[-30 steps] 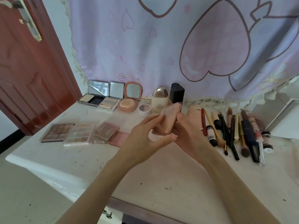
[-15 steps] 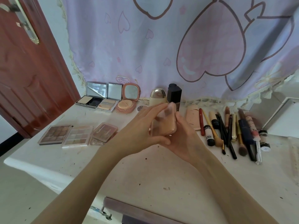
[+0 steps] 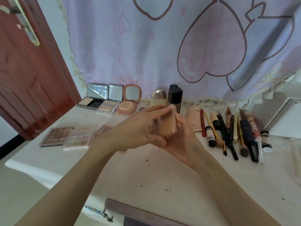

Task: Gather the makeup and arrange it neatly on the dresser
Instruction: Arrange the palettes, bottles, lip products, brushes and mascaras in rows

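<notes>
Hands meet above the desk (image 3: 146,176): the left hand (image 3: 138,131) and right hand (image 3: 182,141) both clasp a small pink compact (image 3: 164,124), raised over the middle, between eyeshadow palettes (image 3: 68,137) at left and a row of brushes and pencils (image 3: 231,134) at right. Rigid, light and glossy, the case looks likely to slip; holding it by its edges seems safest.
</notes>
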Action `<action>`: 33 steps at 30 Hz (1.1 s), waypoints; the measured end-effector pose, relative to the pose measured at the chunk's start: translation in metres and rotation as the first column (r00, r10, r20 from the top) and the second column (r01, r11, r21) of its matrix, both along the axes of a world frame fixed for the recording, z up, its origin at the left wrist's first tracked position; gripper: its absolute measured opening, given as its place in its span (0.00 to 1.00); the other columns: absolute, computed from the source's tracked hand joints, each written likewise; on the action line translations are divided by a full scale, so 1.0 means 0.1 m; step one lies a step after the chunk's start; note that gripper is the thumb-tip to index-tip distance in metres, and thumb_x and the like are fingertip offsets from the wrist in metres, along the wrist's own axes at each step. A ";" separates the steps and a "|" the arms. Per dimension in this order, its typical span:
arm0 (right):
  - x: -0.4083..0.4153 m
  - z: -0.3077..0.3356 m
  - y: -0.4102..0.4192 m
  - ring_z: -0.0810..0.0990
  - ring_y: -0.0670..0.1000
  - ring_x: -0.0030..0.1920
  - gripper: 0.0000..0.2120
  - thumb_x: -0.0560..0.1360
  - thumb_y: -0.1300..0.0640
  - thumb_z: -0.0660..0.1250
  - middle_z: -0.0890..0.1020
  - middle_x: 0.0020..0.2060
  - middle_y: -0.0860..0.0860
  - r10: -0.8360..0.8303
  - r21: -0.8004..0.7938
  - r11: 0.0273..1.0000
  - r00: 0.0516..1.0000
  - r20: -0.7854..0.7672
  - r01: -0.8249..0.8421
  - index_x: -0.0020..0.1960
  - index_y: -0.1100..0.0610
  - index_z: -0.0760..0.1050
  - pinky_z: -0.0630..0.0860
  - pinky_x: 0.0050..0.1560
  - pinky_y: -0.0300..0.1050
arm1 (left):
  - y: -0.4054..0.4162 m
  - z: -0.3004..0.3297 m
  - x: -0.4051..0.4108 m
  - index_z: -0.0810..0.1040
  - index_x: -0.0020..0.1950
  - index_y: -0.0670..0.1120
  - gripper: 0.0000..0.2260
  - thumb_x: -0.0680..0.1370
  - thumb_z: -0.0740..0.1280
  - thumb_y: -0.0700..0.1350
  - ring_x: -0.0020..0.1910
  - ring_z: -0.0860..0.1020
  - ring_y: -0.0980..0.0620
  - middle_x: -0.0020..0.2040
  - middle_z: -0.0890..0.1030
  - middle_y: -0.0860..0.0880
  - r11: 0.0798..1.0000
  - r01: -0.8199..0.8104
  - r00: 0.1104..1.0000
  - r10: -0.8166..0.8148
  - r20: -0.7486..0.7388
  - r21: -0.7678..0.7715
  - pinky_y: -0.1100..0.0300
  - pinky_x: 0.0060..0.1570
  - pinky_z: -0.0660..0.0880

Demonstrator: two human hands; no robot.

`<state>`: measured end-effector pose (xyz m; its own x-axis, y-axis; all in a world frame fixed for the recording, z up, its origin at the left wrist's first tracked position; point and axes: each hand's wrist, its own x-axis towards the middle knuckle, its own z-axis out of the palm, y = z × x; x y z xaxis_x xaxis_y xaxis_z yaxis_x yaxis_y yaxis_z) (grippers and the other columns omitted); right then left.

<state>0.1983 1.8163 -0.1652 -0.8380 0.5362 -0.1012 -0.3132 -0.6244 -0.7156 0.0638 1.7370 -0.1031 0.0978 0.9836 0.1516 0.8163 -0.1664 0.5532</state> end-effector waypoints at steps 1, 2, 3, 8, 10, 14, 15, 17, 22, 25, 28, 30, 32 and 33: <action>0.00 -0.01 0.00 0.77 0.59 0.57 0.30 0.71 0.42 0.63 0.74 0.63 0.62 -0.003 0.002 1.000 1.000 0.000 0.003 0.68 0.57 0.69 0.76 0.51 0.54 | 0.00 0.01 -0.01 0.59 0.73 0.57 0.39 0.67 0.76 0.46 0.63 0.59 0.70 0.67 0.61 0.67 1.000 0.001 1.000 -0.001 0.013 -0.014 0.85 0.55 0.54; 0.00 -0.01 0.00 0.76 0.59 0.57 0.29 0.72 0.42 0.63 0.74 0.63 0.62 -0.005 0.008 1.000 1.000 0.003 0.005 0.68 0.58 0.70 0.76 0.52 0.55 | 0.00 0.02 -0.02 0.59 0.72 0.59 0.39 0.68 0.75 0.46 0.65 0.59 0.70 0.68 0.61 0.67 0.999 0.003 0.999 -0.002 0.035 -0.034 0.84 0.57 0.54; 0.00 -0.01 -0.01 0.76 0.60 0.57 0.29 0.73 0.42 0.62 0.75 0.62 0.62 -0.008 0.016 1.000 1.000 0.008 0.008 0.67 0.59 0.70 0.76 0.53 0.55 | 0.00 0.03 -0.04 0.59 0.72 0.60 0.38 0.68 0.75 0.46 0.66 0.58 0.70 0.70 0.60 0.66 0.998 0.009 0.998 -0.006 0.056 -0.058 0.80 0.60 0.54; 0.00 0.00 -0.05 0.77 0.60 0.56 0.27 0.69 0.43 0.64 0.79 0.56 0.62 0.022 -0.010 1.000 1.000 0.005 -0.022 0.62 0.59 0.75 0.76 0.56 0.56 | -0.03 0.09 -0.14 0.64 0.67 0.63 0.31 0.70 0.73 0.45 0.66 0.62 0.71 0.67 0.65 0.67 0.988 0.030 0.989 -0.008 0.145 -0.150 0.75 0.64 0.58; 0.02 0.01 -0.04 0.77 0.61 0.54 0.26 0.72 0.43 0.62 0.78 0.56 0.63 0.032 -0.035 0.999 0.999 -0.009 -0.032 0.62 0.60 0.75 0.74 0.58 0.57 | -0.04 0.11 -0.17 0.69 0.61 0.64 0.24 0.72 0.71 0.43 0.59 0.69 0.73 0.59 0.72 0.69 0.991 0.018 0.975 0.012 0.220 -0.135 0.79 0.56 0.64; 0.05 0.02 -0.02 0.79 0.64 0.52 0.27 0.73 0.45 0.60 0.78 0.55 0.67 0.021 -0.071 0.997 1.000 0.015 -0.020 0.61 0.65 0.74 0.74 0.60 0.58 | -0.04 0.09 -0.22 0.78 0.52 0.56 0.13 0.74 0.67 0.38 0.50 0.77 0.68 0.44 0.81 0.66 0.994 -0.109 0.891 0.090 0.446 0.016 0.74 0.51 0.70; 0.05 0.02 -0.03 0.79 0.64 0.53 0.28 0.72 0.45 0.61 0.77 0.56 0.67 0.025 -0.068 0.997 0.999 0.024 -0.023 0.62 0.66 0.73 0.73 0.60 0.58 | -0.04 0.08 -0.23 0.79 0.52 0.54 0.12 0.74 0.67 0.39 0.49 0.78 0.67 0.43 0.82 0.65 0.986 -0.153 0.869 0.104 0.484 0.062 0.74 0.50 0.70; 0.05 0.03 -0.04 0.79 0.64 0.54 0.29 0.71 0.46 0.61 0.77 0.58 0.67 0.039 -0.063 0.997 0.999 0.037 -0.036 0.63 0.66 0.72 0.73 0.60 0.58 | -0.01 0.07 -0.25 0.80 0.51 0.53 0.09 0.75 0.66 0.40 0.46 0.78 0.67 0.41 0.83 0.62 0.962 -0.245 0.818 0.140 0.557 0.117 0.74 0.48 0.70; 0.06 0.03 -0.06 0.78 0.65 0.56 0.28 0.70 0.47 0.64 0.76 0.59 0.67 0.083 -0.034 0.996 0.995 0.052 -0.081 0.63 0.64 0.72 0.76 0.57 0.57 | 0.18 0.06 -0.33 0.80 0.50 0.54 0.07 0.77 0.65 0.45 0.39 0.76 0.59 0.39 0.81 0.54 0.891 -0.424 0.815 0.296 0.497 0.164 0.66 0.47 0.70; 0.04 0.02 -0.06 0.78 0.65 0.57 0.31 0.68 0.47 0.66 0.75 0.61 0.67 0.079 -0.027 0.997 0.994 0.072 -0.077 0.66 0.63 0.69 0.77 0.56 0.57 | 0.25 0.04 -0.32 0.79 0.59 0.50 0.11 0.80 0.60 0.47 0.42 0.76 0.60 0.43 0.80 0.54 0.870 -0.474 0.834 0.394 0.386 0.137 0.73 0.44 0.68; 0.02 0.02 -0.05 0.79 0.64 0.56 0.37 0.62 0.47 0.69 0.75 0.60 0.66 0.064 -0.033 0.998 0.995 0.072 -0.062 0.67 0.62 0.68 0.79 0.51 0.55 | 0.22 0.00 -0.26 0.70 0.69 0.48 0.17 0.80 0.58 0.50 0.56 0.74 0.56 0.56 0.76 0.52 0.882 -0.460 0.859 0.412 0.305 0.105 0.70 0.49 0.66; 0.01 0.00 -0.04 0.79 0.64 0.56 0.36 0.64 0.47 0.68 0.76 0.60 0.66 0.056 -0.041 0.998 0.997 0.060 -0.054 0.68 0.61 0.67 0.79 0.51 0.55 | 0.19 -0.03 -0.24 0.67 0.70 0.43 0.20 0.80 0.58 0.50 0.62 0.70 0.52 0.60 0.73 0.49 0.881 -0.465 0.859 0.428 0.281 0.082 0.76 0.47 0.64; 0.00 -0.02 -0.04 0.79 0.63 0.56 0.33 0.68 0.47 0.64 0.76 0.59 0.65 0.051 -0.041 0.998 0.997 0.051 -0.049 0.69 0.61 0.65 0.79 0.51 0.55 | 0.15 -0.07 -0.25 0.61 0.73 0.43 0.25 0.79 0.59 0.53 0.69 0.64 0.51 0.69 0.68 0.46 0.870 -0.490 0.857 0.469 0.214 0.055 0.71 0.58 0.61; -0.01 -0.03 -0.04 0.79 0.64 0.57 0.33 0.69 0.48 0.63 0.76 0.59 0.65 0.048 -0.041 0.998 0.998 0.045 -0.046 0.70 0.61 0.64 0.78 0.52 0.55 | 0.13 -0.10 -0.25 0.58 0.75 0.45 0.29 0.78 0.59 0.57 0.71 0.61 0.51 0.71 0.65 0.47 0.866 -0.498 0.856 0.483 0.185 0.042 0.65 0.64 0.60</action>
